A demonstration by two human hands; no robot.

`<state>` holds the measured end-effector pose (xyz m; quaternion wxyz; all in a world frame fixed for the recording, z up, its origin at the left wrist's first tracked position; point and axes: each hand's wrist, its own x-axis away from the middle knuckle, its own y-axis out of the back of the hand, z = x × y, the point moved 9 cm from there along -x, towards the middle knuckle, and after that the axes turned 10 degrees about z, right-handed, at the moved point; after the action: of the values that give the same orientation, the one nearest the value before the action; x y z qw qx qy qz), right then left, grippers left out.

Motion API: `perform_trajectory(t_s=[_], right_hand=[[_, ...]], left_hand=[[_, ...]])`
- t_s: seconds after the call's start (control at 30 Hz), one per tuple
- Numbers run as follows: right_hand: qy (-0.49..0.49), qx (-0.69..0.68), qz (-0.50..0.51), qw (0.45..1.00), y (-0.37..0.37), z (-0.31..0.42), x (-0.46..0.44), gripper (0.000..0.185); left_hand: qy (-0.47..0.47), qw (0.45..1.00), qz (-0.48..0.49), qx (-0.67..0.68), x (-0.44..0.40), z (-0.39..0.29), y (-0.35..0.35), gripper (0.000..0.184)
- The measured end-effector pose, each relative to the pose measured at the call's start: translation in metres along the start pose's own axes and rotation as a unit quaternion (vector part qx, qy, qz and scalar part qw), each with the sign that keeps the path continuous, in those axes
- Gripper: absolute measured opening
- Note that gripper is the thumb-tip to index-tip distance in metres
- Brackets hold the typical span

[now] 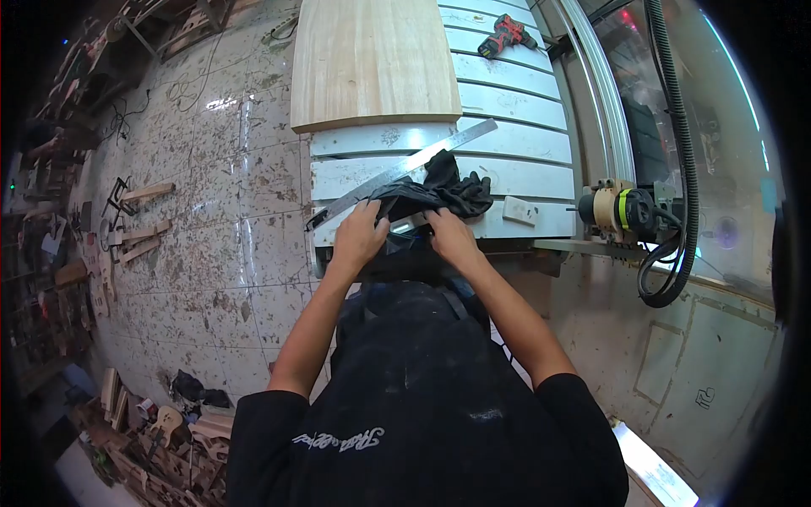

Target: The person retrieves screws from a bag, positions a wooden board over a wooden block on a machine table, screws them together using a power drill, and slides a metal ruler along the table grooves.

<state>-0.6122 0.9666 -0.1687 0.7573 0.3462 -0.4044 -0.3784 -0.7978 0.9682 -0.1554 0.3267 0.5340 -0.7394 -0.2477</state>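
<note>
Black fabric point(405, 196) is spread between my two hands at the near edge of the slatted table. My left hand point(359, 234) pinches its left edge, fingers closed. On the other side, my right hand point(454, 238) has its fingers curled on the fabric's right edge. Between the hands shows something small and shiny, too unclear to name. A crumpled pair of black gloves point(465, 193) lies just beyond my right hand. Running diagonally behind the fabric is a long metal ruler point(431, 152), its near end left of my left hand.
A thick wooden panel point(372, 63) covers the far left of the white slatted table point(515, 139). A red and black cordless drill point(507, 36) lies at the far right. Nearer is a small pale block point(519, 211). A machine head with a thick black hose point(676, 127) stands right.
</note>
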Motion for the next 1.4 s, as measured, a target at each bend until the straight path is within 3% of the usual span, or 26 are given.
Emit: perform_trajectory(t_s=[0.23, 0.4, 0.63, 1.13, 1.23, 1.3, 1.4], right_hand=[[-0.008, 0.035, 0.002, 0.999, -0.001, 0.009, -0.002, 0.021], [-0.005, 0.037, 0.004, 0.999, -0.003, 0.014, 0.003, 0.014], [0.007, -0.012, 0.059, 0.998, -0.004, 0.014, 0.012, 0.02], [-0.115, -0.06, -0.045, 0.991, -0.01, -0.024, -0.011, 0.021], [-0.103, -0.076, -0.09, 0.988, -0.008, -0.023, -0.011, 0.019], [-0.013, -0.138, -0.092, 0.986, -0.01, -0.011, -0.014, 0.017], [0.048, -0.089, -0.041, 0.994, -0.016, 0.004, -0.014, 0.017]], left_hand=[[-0.005, 0.997, -0.07, 0.014, -0.002, 0.004, 0.007, 0.035], [0.006, 0.999, -0.048, 0.005, 0.0, 0.009, -0.001, 0.035], [0.033, 0.999, -0.027, 0.032, 0.003, 0.011, -0.003, 0.036], [0.059, 0.998, 0.002, -0.01, -0.014, 0.016, -0.014, 0.055], [0.085, 0.996, 0.024, 0.012, -0.02, 0.018, -0.01, 0.054], [0.097, 0.994, 0.041, 0.012, -0.025, 0.019, -0.007, 0.054], [0.114, 0.992, 0.051, 0.026, -0.025, 0.022, -0.005, 0.055]])
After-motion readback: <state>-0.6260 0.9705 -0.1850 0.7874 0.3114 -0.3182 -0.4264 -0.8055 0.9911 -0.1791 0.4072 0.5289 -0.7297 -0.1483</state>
